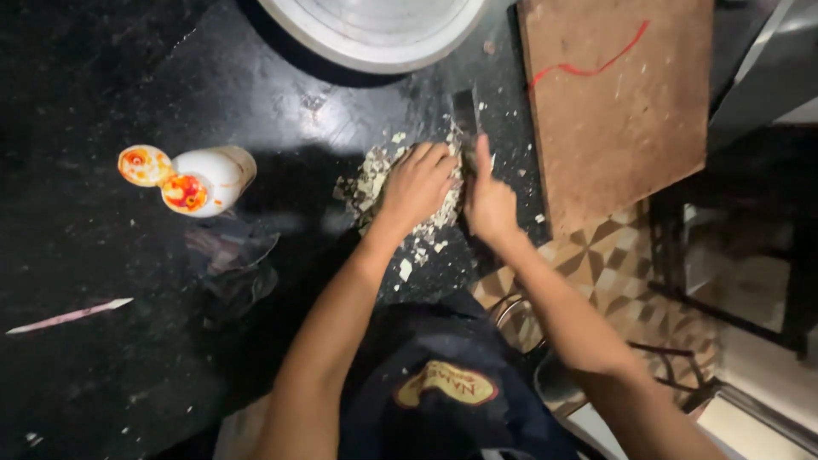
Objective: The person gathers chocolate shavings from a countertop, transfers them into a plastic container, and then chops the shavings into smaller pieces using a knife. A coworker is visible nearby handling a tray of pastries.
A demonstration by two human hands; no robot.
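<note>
Left hand spread flat on pale chopped pieces, right hand closed around knife, wooden board at right, dark counter.

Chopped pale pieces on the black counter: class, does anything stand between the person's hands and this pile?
Nothing visible does. The left hand rests directly on the chopped pieces, and the right hand grips the knife beside the pile.

We see a white bottle lying on its side on the black surface, two stained caps beside it. We also see a brown board, a pale round basin and a thin pink stick.
</note>
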